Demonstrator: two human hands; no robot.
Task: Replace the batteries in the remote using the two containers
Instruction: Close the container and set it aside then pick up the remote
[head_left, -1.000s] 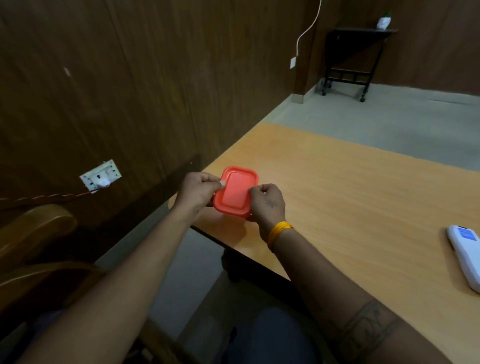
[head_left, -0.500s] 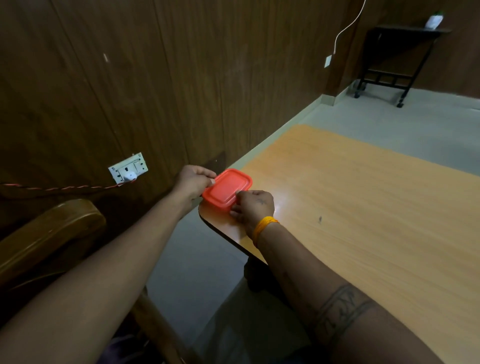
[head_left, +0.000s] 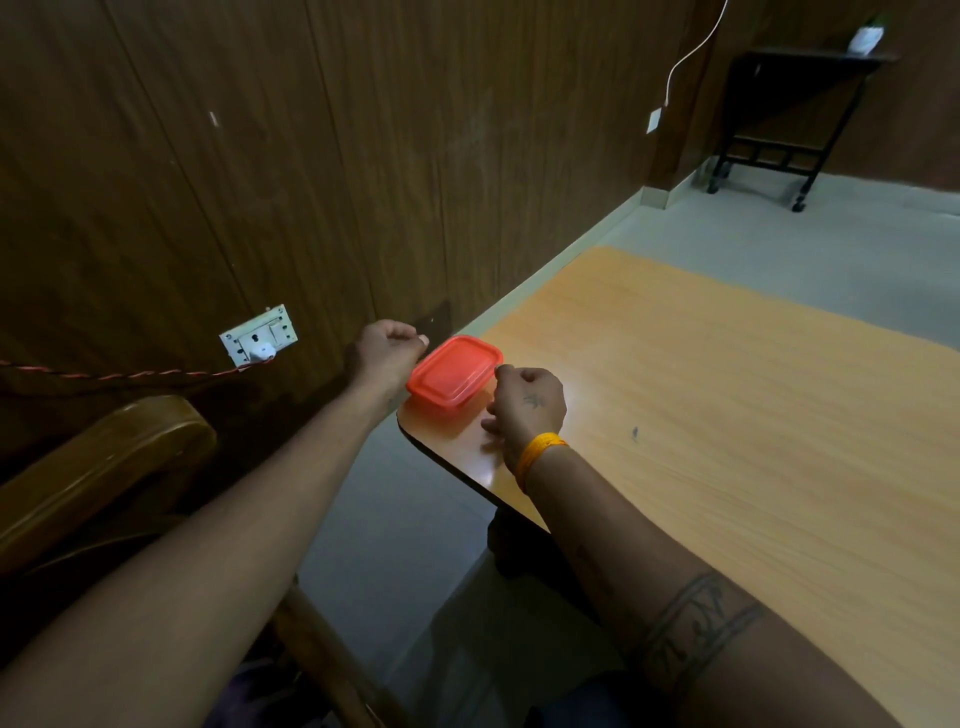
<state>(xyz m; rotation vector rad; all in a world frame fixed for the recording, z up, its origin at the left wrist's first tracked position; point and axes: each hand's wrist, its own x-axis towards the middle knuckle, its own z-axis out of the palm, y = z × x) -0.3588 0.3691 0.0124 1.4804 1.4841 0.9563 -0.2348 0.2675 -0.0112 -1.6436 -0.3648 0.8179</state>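
A small red lidded container (head_left: 453, 375) rests flat on the near left corner of the orange wooden table (head_left: 727, 395). My left hand (head_left: 387, 352) hovers just left of it with fingers curled into a loose fist, the thumb tip close to the lid's far left edge. My right hand (head_left: 525, 406), above a yellow wristband, rests on the table at the container's right side, one fingertip touching its rim and the thumb spread toward the tabletop. Neither hand grips the container. The remote and a second container are out of view.
A dark wood-panelled wall with a white socket (head_left: 258, 335) and a red twisted cable (head_left: 130, 374) runs along the left. A wooden chair arm (head_left: 104, 467) sits at lower left. A black wheeled stand (head_left: 779, 119) is in the far corner.
The red container went from held up in both hands to lying flat on the table corner, and both hands have loosened off it. The view swung left, so the remote is gone from sight.
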